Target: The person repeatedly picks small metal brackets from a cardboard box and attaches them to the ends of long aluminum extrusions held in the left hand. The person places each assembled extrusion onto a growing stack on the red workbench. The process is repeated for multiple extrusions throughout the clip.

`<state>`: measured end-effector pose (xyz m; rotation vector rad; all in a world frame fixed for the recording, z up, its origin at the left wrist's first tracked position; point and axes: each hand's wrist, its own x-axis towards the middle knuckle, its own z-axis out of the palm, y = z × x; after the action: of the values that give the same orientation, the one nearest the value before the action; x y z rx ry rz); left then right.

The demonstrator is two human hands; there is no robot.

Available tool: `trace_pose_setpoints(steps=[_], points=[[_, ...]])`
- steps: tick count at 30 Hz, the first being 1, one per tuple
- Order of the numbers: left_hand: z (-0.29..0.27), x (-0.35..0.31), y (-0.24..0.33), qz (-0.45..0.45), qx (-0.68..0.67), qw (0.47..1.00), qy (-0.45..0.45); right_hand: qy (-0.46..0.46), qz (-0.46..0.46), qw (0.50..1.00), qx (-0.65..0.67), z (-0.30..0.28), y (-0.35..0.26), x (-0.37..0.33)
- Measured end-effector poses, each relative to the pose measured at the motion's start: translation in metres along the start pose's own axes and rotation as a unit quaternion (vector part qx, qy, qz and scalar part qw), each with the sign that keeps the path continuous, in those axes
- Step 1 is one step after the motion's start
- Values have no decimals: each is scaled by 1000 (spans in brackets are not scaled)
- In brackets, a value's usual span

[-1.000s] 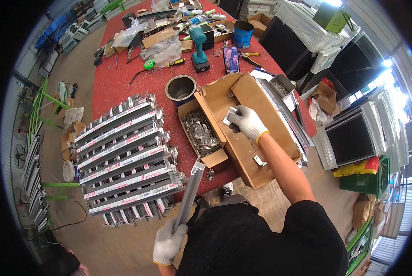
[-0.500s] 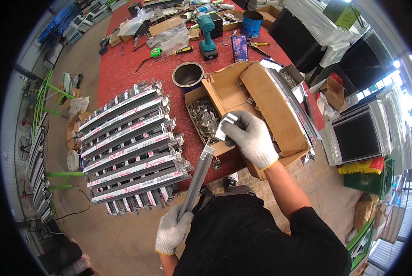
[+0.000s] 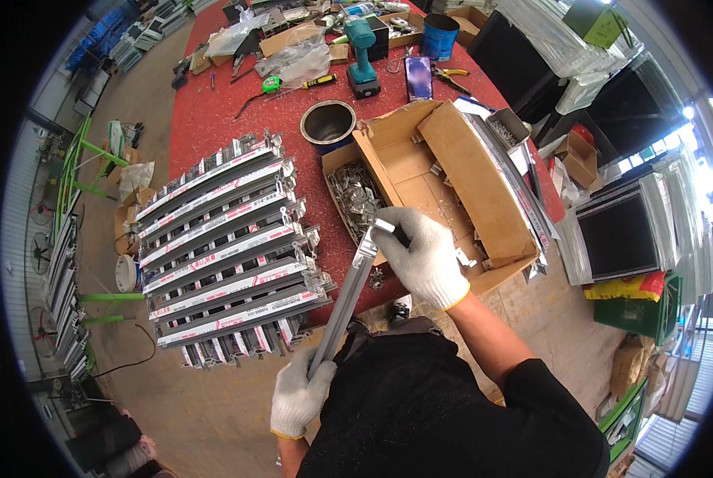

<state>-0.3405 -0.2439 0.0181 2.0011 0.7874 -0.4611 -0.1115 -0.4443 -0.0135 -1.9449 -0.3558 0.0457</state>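
My left hand, in a white knitted glove, is closed around the lower end of a grey aluminium profile. The bar slants up and away to the right in front of my body. At its upper end my gloved right hand pinches a small silver corner bracket, which meets the profile's end; how deep it sits cannot be made out. Another small silver piece shows beside the right palm; whether the hand holds it is unclear. Just beyond is a cardboard box of small metal parts.
Stacked profiles lie crosswise on the red table at left. A large open carton stands at right, beside a metal can. Farther back are a teal cordless drill, a phone, pliers and a tape measure.
My right hand has come down and nearer with the corner bracket, bringing it from above the parts box to the profile's upper end. The left hand keeps its hold nearly in place.
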Motion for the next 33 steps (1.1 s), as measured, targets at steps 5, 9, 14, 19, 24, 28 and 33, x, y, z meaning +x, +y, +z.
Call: trace_pose_setpoints(steps=[5, 9, 14, 19, 24, 28, 33], points=[[2, 2, -2, 22, 21, 999, 17, -46, 7, 999, -25, -2, -5, -3], [4, 5, -4, 37, 13, 999, 13, -75, -48, 996, -23, -4, -8, -5], [3, 4, -3, 38, -10, 999, 19, -3, -130, 991, -15, -1, -7, -6], [4, 4, 4, 43, 8, 999, 27, 41, -167, 984, -39, 12, -5, -4], [2, 5, 7, 77, 43, 996, 27, 71, -104, 990, -59, 25, -12, -11], [-1, 6, 11, 81, 33, 996, 18, 73, -113, 990, -53, 30, -19, -14], [-9, 11, 18, 81, 51, 995, 21, 28, -63, 998, -14, 19, -17, -14]])
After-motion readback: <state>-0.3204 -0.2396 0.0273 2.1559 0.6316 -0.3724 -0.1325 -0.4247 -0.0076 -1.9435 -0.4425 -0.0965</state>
